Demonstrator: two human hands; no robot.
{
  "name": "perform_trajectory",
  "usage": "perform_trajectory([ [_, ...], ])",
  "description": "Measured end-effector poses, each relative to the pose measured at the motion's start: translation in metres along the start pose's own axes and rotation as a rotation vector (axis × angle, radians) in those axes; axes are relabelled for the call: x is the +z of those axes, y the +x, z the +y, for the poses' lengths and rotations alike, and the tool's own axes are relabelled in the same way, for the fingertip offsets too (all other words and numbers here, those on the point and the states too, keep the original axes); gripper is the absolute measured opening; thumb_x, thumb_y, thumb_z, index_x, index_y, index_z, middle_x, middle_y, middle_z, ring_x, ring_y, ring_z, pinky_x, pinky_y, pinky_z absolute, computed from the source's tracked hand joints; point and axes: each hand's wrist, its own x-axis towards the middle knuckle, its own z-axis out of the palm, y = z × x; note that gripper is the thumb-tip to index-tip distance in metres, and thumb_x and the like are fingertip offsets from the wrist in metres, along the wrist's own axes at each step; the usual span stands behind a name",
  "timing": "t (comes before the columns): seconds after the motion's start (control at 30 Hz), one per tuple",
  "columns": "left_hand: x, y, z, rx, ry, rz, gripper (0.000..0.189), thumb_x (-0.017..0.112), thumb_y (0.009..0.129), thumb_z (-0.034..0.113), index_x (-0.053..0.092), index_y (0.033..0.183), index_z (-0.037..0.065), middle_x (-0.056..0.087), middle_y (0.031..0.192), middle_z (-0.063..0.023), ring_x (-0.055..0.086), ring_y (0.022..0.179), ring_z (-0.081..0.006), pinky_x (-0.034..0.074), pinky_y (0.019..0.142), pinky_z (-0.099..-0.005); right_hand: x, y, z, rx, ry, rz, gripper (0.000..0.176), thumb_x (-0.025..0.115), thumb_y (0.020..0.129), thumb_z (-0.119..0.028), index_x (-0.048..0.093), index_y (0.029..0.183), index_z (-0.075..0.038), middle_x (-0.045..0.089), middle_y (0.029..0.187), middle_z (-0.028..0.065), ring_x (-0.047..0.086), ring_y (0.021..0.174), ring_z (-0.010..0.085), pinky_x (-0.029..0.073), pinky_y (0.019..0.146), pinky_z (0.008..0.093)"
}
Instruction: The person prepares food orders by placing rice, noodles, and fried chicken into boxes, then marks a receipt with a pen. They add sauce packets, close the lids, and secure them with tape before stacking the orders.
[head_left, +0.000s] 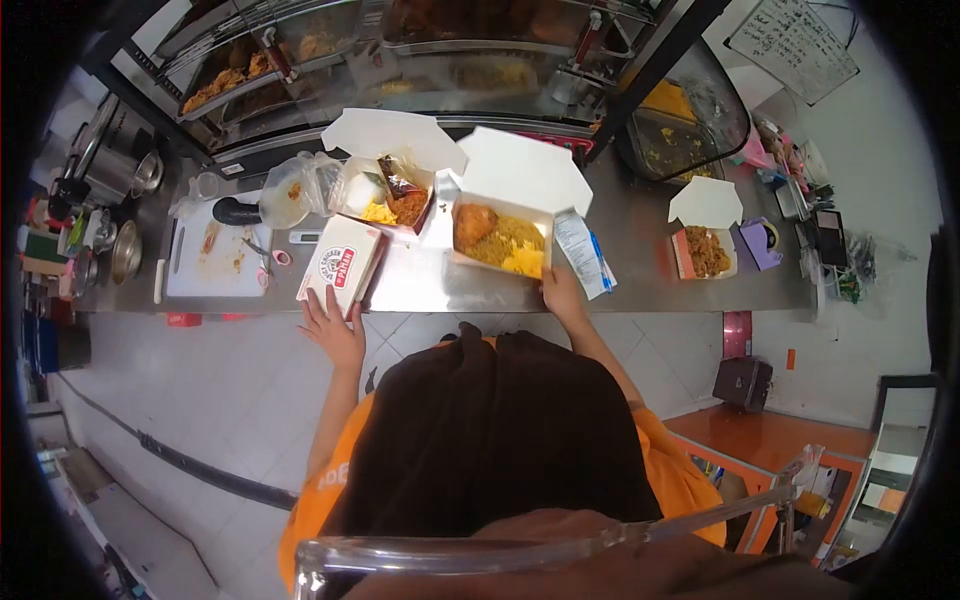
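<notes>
My left hand (332, 335) rests with spread fingers on the near end of a closed white printed takeaway box (345, 262). By its near right corner, my right hand (563, 294) grips an open takeaway box (498, 268), its white lid folded back. Inside lie yellow rice (505, 243), a piece of fried chicken (474, 222) and bright yellow pieces. Behind the closed box, another open box (432, 215) holds white rice, a dark packet and reddish food. A printed paper (583, 255) with a blue pen lies right of my right hand's box.
To the left are a white cutting board (222, 275) with a knife and scraps, and plastic tubs (287, 203). Farther right stand an open box of food (706, 252) and a purple tape dispenser (760, 245). A glass display case (440, 75) with food trays rises behind the steel counter (435, 290).
</notes>
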Motion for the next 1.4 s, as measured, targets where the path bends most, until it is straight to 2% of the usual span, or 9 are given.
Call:
perform_trajectory([
  [0.2, 0.001, 0.012, 0.08, 0.079, -0.101, 0.006, 0.08, 0.063, 0.078, 0.033, 0.024, 0.14, 0.003, 0.017, 0.143, -0.0294, 0.016, 0.133, -0.0428, 0.009, 0.101, -0.0664, -0.068, -0.036, 0.006, 0.131, -0.115, -0.045, 0.041, 0.045, 0.093, -0.031, 0.061, 0.088, 0.006, 0.061, 0.08, 0.0233, 0.06, 0.078, 0.0357, 0.045, 0.074, 0.0437],
  [0.33, 0.005, 0.06, 0.157, 0.382, -0.517, -0.371, 0.056, 0.061, 0.081, 0.018, 0.038, 0.127, -0.005, 0.045, 0.127, -0.0201, 0.039, 0.12, -0.0381, 0.028, 0.102, -0.0444, -0.112, 0.007, -0.033, -0.283, -0.196, 0.376, 0.041, 0.053, 0.088, -0.022, 0.05, 0.122, 0.0, 0.052, 0.114, 0.023, 0.048, 0.108, 0.0405, 0.037, 0.093, 0.0468],
  [0.4, 0.027, 0.073, 0.193, 0.363, -0.662, -0.017, 0.06, 0.061, 0.081, 0.017, 0.034, 0.131, -0.002, 0.042, 0.129, -0.0221, 0.044, 0.115, -0.0385, 0.036, 0.097, -0.0423, -0.111, 0.051, -0.037, -0.496, -0.198, 0.609, 0.048, 0.059, 0.084, -0.022, 0.047, 0.126, -0.002, 0.052, 0.113, 0.0181, 0.05, 0.105, 0.0354, 0.037, 0.093, 0.0461],
  [0.5, 0.008, 0.103, 0.222, 0.359, -0.568, 0.178, 0.045, 0.062, 0.08, 0.017, 0.049, 0.119, -0.001, 0.051, 0.116, -0.0215, 0.049, 0.106, -0.0362, 0.041, 0.09, -0.0416, -0.124, 0.074, -0.045, -0.29, 0.043, 0.267, 0.052, 0.065, 0.079, -0.023, 0.048, 0.125, -0.006, 0.053, 0.112, 0.0143, 0.051, 0.103, 0.0324, 0.036, 0.095, 0.0447],
  [0.63, -0.016, 0.111, 0.2, 0.476, -0.5, -0.281, 0.016, 0.06, 0.079, 0.013, 0.068, 0.091, 0.006, 0.061, 0.087, -0.0124, 0.058, 0.081, -0.033, 0.046, 0.074, -0.0423, -0.152, 0.058, -0.034, -0.228, -0.152, -0.158, 0.05, 0.065, 0.072, -0.011, 0.051, 0.12, -0.011, 0.056, 0.11, 0.0129, 0.05, 0.111, 0.03, 0.038, 0.093, 0.0436],
  [0.83, 0.054, 0.011, 0.18, 0.34, -0.68, -0.513, 0.053, 0.043, 0.082, 0.003, 0.033, 0.133, -0.006, 0.046, 0.124, -0.0309, 0.052, 0.109, -0.0405, 0.043, 0.092, -0.0404, -0.091, -0.007, 0.01, -0.443, 0.067, 0.031, 0.042, 0.053, 0.072, 0.003, 0.045, 0.112, -0.009, 0.057, 0.102, 0.0203, 0.051, 0.108, 0.0365, 0.041, 0.088, 0.039],
  [0.93, 0.054, 0.007, 0.202, 0.03, -0.965, -0.613, 0.043, 0.043, 0.089, 0.01, 0.04, 0.131, -0.002, 0.056, 0.115, -0.0255, 0.056, 0.106, -0.0334, 0.042, 0.09, -0.0303, -0.058, 0.001, 0.018, -0.261, 0.531, -0.013, 0.042, 0.048, 0.079, 0.003, 0.034, 0.116, -0.012, 0.058, 0.096, 0.0266, 0.056, 0.096, 0.042, 0.043, 0.082, 0.0393],
  [1.13, 0.018, 0.045, 0.21, 0.071, -0.673, -0.659, 0.029, 0.044, 0.091, 0.016, 0.058, 0.111, 0.0, 0.063, 0.082, -0.0248, 0.064, 0.077, -0.0309, 0.048, 0.069, -0.0372, -0.096, 0.013, -0.016, -0.168, 0.137, -0.126, 0.056, 0.048, 0.082, 0.0, 0.032, 0.13, -0.023, 0.061, 0.077, 0.024, 0.061, 0.076, 0.0418, 0.046, 0.069, 0.0434],
  [1.4, 0.021, 0.008, 0.203, 0.28, -0.477, -0.699, 0.077, 0.057, 0.083, 0.02, 0.011, 0.144, 0.011, 0.04, 0.132, -0.0255, 0.039, 0.117, -0.0488, 0.034, 0.098, -0.0494, -0.084, -0.011, 0.004, -0.368, 0.089, -0.285, 0.08, 0.058, 0.081, -0.011, 0.009, 0.145, -0.013, 0.035, 0.134, 0.0299, 0.041, 0.12, 0.0434, 0.035, 0.101, 0.04],
])
